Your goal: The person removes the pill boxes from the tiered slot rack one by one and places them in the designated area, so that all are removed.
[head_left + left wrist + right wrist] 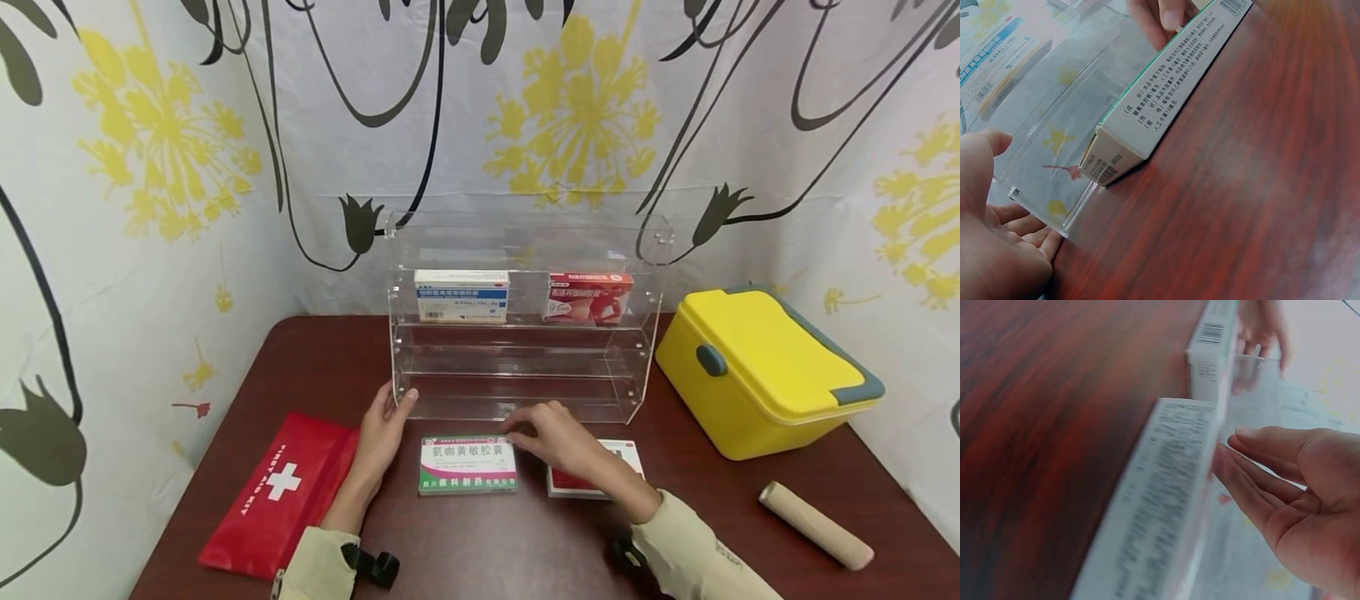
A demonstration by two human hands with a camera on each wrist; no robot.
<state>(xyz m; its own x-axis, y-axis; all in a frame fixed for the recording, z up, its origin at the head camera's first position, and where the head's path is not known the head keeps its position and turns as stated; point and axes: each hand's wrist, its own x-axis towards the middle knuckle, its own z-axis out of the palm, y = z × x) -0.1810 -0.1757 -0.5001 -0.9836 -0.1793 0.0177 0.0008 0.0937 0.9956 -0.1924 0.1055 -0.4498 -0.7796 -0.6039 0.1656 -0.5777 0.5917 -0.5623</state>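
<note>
A clear acrylic display rack point(517, 408) stands at the back of the table. My left hand point(384, 433) holds its lower left side panel, thumb in front and the other fingers outside, as the left wrist view point(1004, 244) also shows. My right hand point(558, 437) hovers over the table by the top right corner of a green-and-white medicine box point(468, 467) lying flat. Its fingers are loosely bent with nothing between them; whether a fingertip touches the box I cannot tell. Beneath the right wrist lies a red-and-white medicine box point(626, 454), partly hidden.
On the rack's shelf stand a blue-and-white medicine box point(461, 298) and a red medicine box point(587, 298). A red first aid pouch point(277, 500) lies at left. At right are a yellow lidded box point(757, 375) and a cardboard tube point(817, 525).
</note>
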